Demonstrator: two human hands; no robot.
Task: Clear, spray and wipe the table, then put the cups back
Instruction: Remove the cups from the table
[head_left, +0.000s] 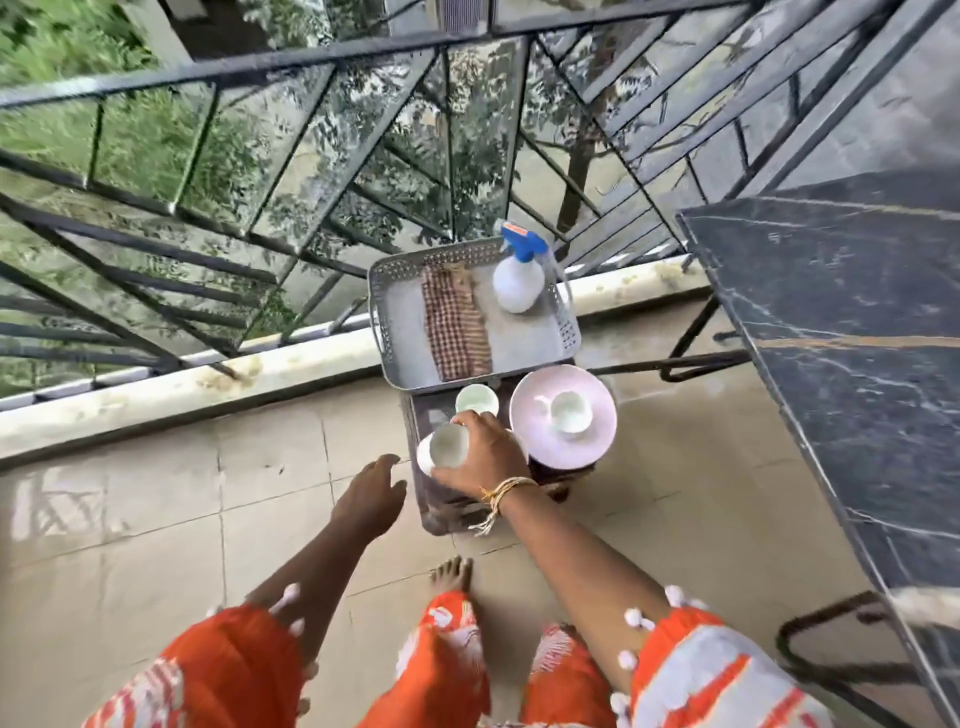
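Observation:
My right hand (485, 454) grips a white cup (444, 449) on a low dark stool (447, 512). A second white cup (476, 401) stands just behind it. A third cup (570, 411) sits on a pink plate (563, 415) to the right. My left hand (371, 496) hovers left of the stool with fingers apart, holding nothing. Behind the cups, a grey tray (405, 343) carries a checked cloth (454, 325) and a white spray bottle (519, 275) with a blue trigger. The dark marble table (841, 322) stands at the right, its visible top bare.
A black metal railing (260, 156) with a pale ledge (182, 384) runs behind the stool. The floor is beige tile (156, 519). The table's black metal legs (696, 358) reach toward the stool. My bare foot (452, 574) is just in front of the stool.

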